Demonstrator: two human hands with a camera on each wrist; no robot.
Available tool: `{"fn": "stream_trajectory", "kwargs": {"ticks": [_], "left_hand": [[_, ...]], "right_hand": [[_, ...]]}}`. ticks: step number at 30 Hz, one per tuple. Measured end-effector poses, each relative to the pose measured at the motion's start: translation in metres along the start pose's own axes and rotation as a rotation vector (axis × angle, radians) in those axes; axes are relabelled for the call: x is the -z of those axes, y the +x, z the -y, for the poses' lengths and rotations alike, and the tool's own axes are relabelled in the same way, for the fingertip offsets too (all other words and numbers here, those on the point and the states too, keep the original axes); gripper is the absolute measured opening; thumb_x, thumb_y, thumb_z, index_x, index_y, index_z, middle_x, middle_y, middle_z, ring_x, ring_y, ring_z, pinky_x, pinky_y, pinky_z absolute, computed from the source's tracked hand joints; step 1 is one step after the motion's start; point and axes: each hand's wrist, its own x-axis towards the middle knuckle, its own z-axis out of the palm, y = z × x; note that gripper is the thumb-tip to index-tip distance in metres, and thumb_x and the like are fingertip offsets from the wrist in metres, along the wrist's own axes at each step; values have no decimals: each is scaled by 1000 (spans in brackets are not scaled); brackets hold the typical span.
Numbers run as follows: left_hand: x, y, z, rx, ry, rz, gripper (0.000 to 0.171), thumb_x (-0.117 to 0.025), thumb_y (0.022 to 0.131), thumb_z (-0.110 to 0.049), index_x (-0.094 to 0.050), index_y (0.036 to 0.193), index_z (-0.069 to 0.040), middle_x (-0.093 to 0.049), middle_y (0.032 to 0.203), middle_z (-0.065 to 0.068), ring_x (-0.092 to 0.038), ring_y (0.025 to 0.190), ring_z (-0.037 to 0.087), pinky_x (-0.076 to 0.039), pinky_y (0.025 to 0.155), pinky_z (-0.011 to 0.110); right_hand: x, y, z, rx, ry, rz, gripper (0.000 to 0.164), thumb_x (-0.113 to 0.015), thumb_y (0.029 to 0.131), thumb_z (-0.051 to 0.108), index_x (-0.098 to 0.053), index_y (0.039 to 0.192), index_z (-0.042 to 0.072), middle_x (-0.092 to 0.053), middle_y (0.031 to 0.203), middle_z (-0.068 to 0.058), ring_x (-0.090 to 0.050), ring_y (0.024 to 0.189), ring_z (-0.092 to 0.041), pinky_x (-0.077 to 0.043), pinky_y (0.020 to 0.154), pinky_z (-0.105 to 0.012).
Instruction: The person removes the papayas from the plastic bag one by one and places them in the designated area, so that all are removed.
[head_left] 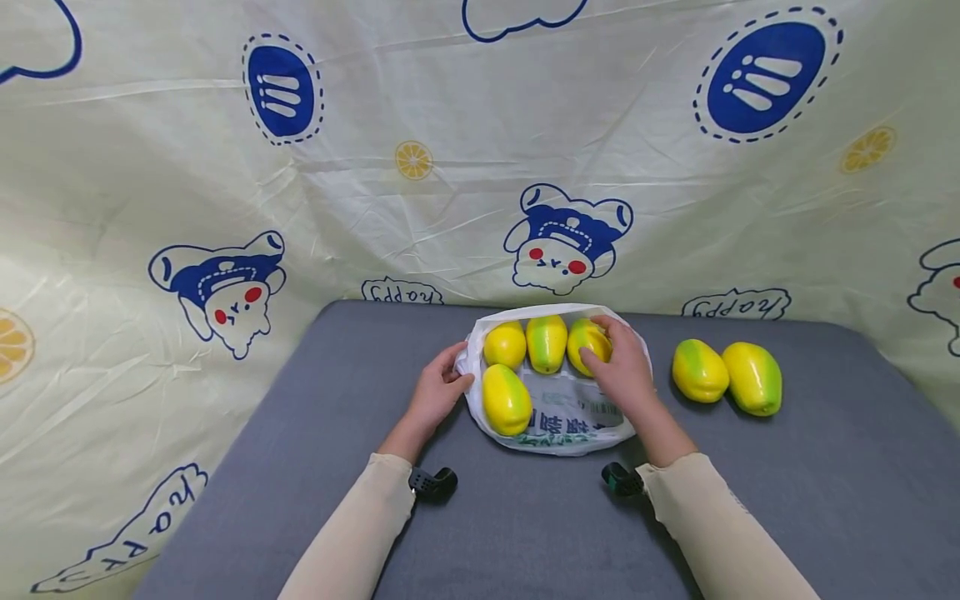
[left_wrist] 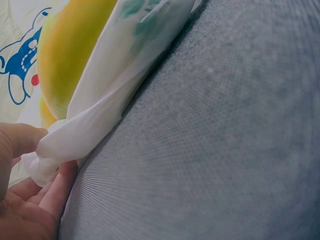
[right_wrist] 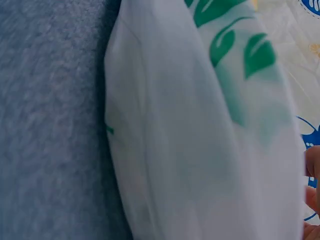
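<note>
The glossy yellow-green fruit (head_left: 582, 339) just right of and below the head view's centre lies in the white plastic bag (head_left: 573, 417), with the right hand's (head_left: 626, 367) thumb and fingers curled round it; it looks firm but slick, best taken about its widest part, its weight unclear. The bag seems light, limp and easily torn, so its rim, which the left hand (head_left: 437, 387) pinches at the bag's left side, is the likeliest hold. Two similar fruits (head_left: 700, 371) lie at centre right on the grey table (head_left: 517, 525).
</note>
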Motion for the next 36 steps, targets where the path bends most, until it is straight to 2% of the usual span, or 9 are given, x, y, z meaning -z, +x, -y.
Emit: {"fn": "stream_trajectory", "kwargs": {"ticks": [3, 4, 13, 24, 36], "left_hand": [[0, 0, 0, -4, 1, -2, 54, -65, 94, -6, -51, 146, -15, -55, 146, 14, -61, 107, 22, -54, 95, 33], [1, -2, -5, -2, 5, 1, 54, -65, 94, -6, -51, 146, -13, -55, 146, 15, -61, 107, 23, -54, 95, 33], [-1, 2, 4, 2, 4, 8, 54, -65, 94, -8, -52, 145, -17, -57, 145, 10, -60, 107, 20, -54, 96, 33], [0, 1, 3, 2, 3, 3, 54, -66, 94, -8, -53, 145, -17, -56, 146, 10, -61, 108, 20, -54, 98, 35], [0, 2, 3, -4, 10, 8, 54, -65, 94, -8, -52, 145, -17, -57, 144, 11, -61, 108, 21, -54, 96, 34]], "right_hand": [[-4, 3, -1, -5, -14, -3, 60, -59, 95, 21, -39, 150, 8, -41, 150, -22, -41, 128, -40, -35, 112, -60], [-5, 4, -2, -10, -20, -4, 60, -59, 95, 22, -38, 150, 8, -41, 150, -22, -42, 128, -40, -35, 112, -60], [-13, 3, -8, -22, -79, -25, 56, -61, 94, 21, -45, 146, 6, -39, 152, -23, -39, 132, -41, -35, 113, -59], [-18, 6, -14, -42, -72, 19, 62, -66, 93, 19, -40, 148, 10, -30, 155, -23, -40, 128, -42, -37, 112, -61], [-13, -3, -10, -35, -96, 4, 63, -67, 90, 20, -42, 147, 8, -32, 154, -24, -42, 128, -43, -37, 109, -62]]}}
